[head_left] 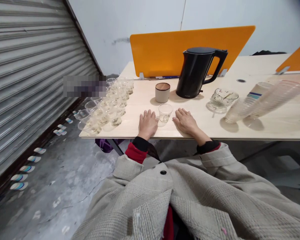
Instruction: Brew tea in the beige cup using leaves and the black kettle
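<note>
Both palms rest on the light wooden table near its front edge. My left hand (148, 124) lies flat just left of a clear plastic cup (165, 112), its thumb side close to the cup; whether they touch I cannot tell. On the cup's right, my right hand (185, 120) lies flat with fingers stretched out and nothing in it. The cup stands upright and looks to have a little at its bottom. Behind it is a grey canister with a brown wooden lid (162, 92). A black electric kettle (196, 73) stands behind and to the right.
Many clear cups (107, 106) crowd the table's left end. To the right are a glass bowl with leafy bits (223, 98), leaning stacks of plastic cups (272, 100) and a striped paper cup (261, 90). An orange divider (160, 55) borders the back. Striped cups (27, 169) line the floor.
</note>
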Demonstrator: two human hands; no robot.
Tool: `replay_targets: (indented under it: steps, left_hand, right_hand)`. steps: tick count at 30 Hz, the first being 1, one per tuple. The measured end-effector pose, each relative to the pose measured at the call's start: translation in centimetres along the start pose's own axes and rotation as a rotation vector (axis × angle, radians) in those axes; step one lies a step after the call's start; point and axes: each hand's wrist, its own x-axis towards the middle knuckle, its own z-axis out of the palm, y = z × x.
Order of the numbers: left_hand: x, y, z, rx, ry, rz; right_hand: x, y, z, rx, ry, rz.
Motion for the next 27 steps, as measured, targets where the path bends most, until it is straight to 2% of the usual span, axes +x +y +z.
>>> replay_targets:
  steps: [27]
  left_hand:
    - [-0.07,0.05,-0.04,0.006,0.006,0.011]
  right_hand:
    - [0.11,0.26,0.33,-0.004,0.01,-0.003]
